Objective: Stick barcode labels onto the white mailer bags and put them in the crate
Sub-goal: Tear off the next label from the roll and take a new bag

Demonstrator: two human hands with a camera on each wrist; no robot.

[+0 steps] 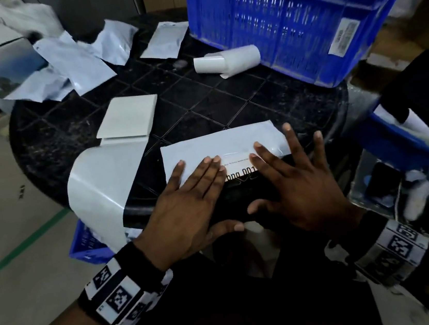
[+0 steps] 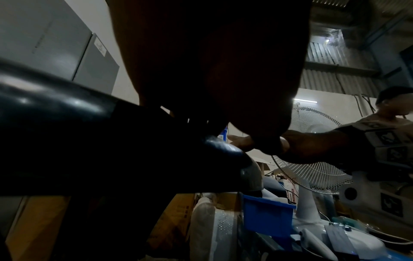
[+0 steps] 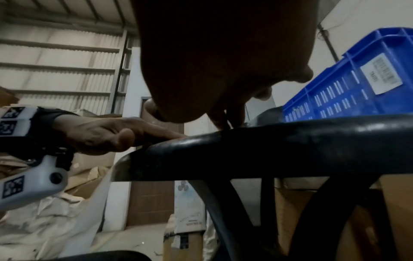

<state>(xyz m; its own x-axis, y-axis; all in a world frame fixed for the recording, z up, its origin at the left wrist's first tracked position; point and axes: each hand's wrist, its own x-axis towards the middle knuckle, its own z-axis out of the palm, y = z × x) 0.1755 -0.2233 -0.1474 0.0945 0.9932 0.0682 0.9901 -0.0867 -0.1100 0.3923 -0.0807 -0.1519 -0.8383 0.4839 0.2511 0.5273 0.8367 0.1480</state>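
A white mailer bag [image 1: 222,145] lies flat near the front edge of the round black table [image 1: 200,102]. A barcode label [image 1: 238,168] with black print shows between my hands. My left hand [image 1: 192,189] presses flat on the bag's left part, fingers straight. My right hand [image 1: 293,171] presses flat on its right part, fingers spread. The blue crate [image 1: 298,17] stands at the table's back right. In the wrist views my left hand [image 3: 107,136] and right hand [image 2: 301,144] rest on the table rim.
Several white mailer bags [image 1: 74,63] lie scattered at the back left. A stack of label sheets [image 1: 128,117] sits left of centre with a long curled liner strip [image 1: 97,182] hanging over the edge. A label roll [image 1: 227,59] lies by the crate. A smaller blue bin [image 1: 88,245] stands below.
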